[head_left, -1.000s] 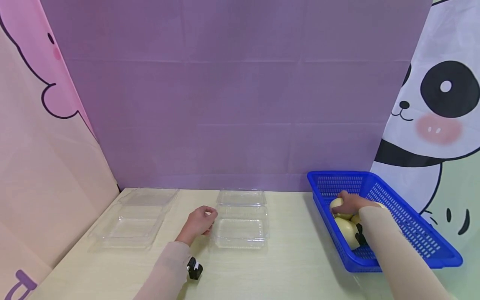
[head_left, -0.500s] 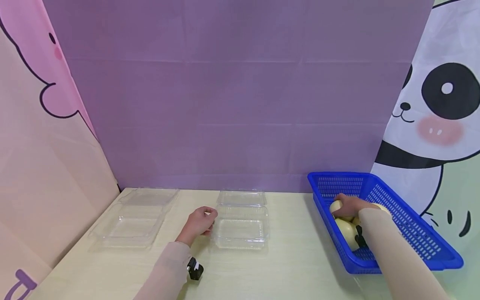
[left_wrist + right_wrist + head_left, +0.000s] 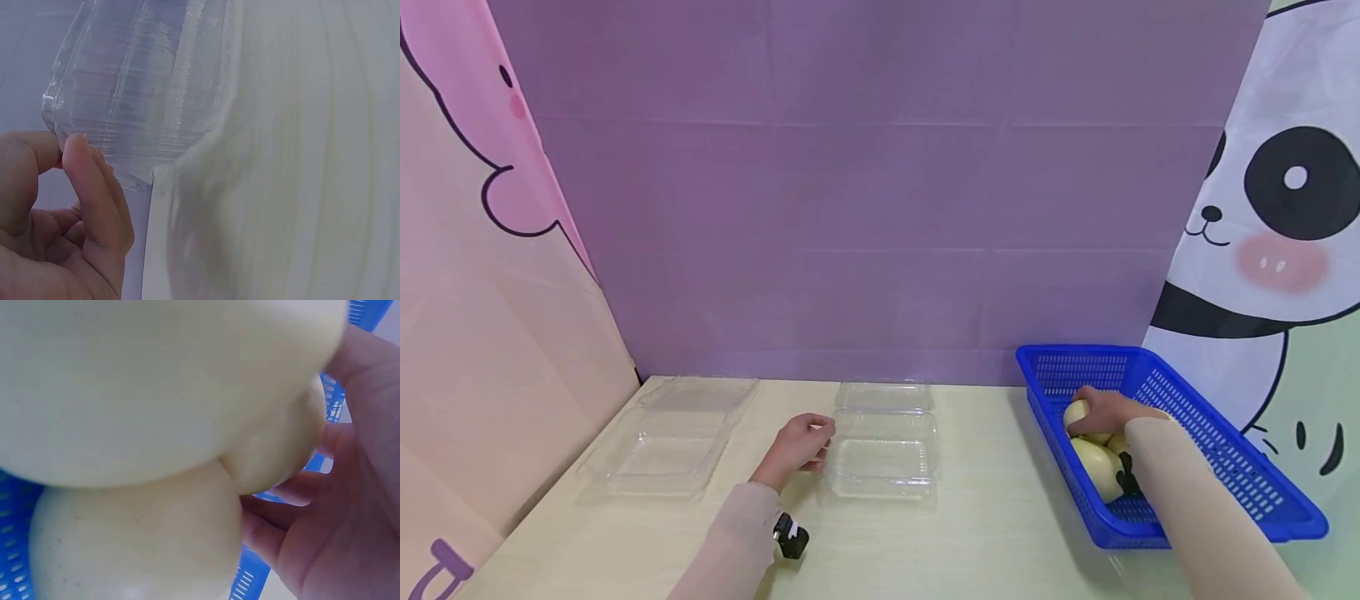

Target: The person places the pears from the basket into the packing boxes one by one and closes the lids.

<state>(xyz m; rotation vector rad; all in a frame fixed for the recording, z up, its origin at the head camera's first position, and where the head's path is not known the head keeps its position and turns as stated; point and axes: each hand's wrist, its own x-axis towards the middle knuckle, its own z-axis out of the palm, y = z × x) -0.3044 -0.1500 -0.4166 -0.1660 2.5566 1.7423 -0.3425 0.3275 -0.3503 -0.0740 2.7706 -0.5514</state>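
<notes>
Partly hidden beneath the right hand [image 3: 1107, 410], a round, pale-yellow fruit [image 3: 1076, 412] sits gripped by its curled fingers inside the blue plastic basket [image 3: 1078, 367]. The left hand [image 3: 797, 444] pinches the clear plastic container's [image 3: 883, 457] left rim.

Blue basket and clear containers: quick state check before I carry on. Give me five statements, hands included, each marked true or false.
1. The right hand is inside the blue basket. True.
2. The right hand holds a container lid. False: it grips a pale round fruit.
3. The left hand is at the edge of the middle clear container. True.
4. The left clear container lies open. True.
5. The blue basket stands left of both containers. False: it is to their right.
</notes>
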